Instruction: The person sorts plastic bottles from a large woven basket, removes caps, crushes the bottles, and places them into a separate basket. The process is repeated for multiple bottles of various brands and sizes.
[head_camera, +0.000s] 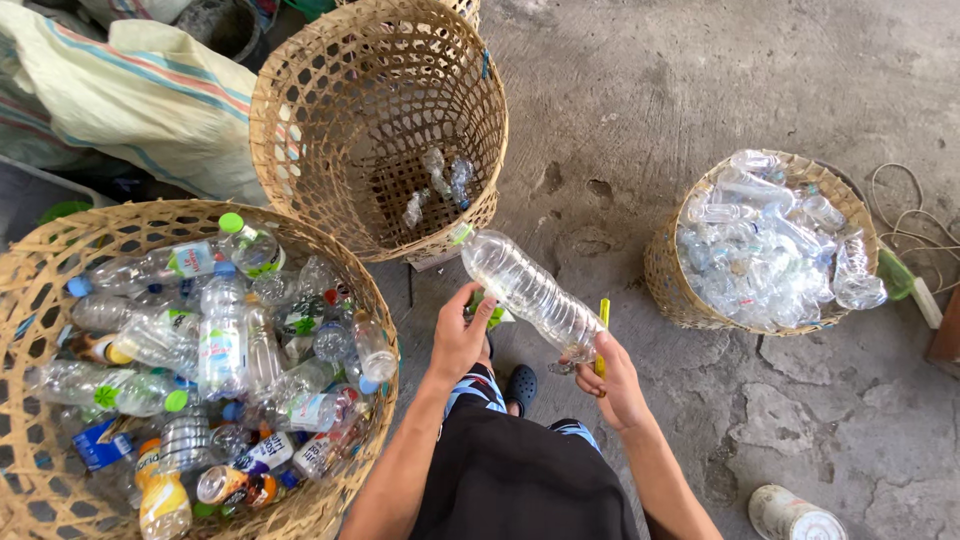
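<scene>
Fingers of your left hand (458, 335) and right hand (612, 385) (yellow cutter (603, 325) tucked in) both grip a clear plastic bottle (530, 292), steadying it between them.

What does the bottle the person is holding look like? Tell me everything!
The bottle is clear, ribbed plastic, and looks empty with no label left on it. It lies tilted, its neck toward the nearly empty basket. The left hand touches its lower side; a green scrap sits by those fingers. The right hand holds its base end, along with a yellow tool.
</scene>
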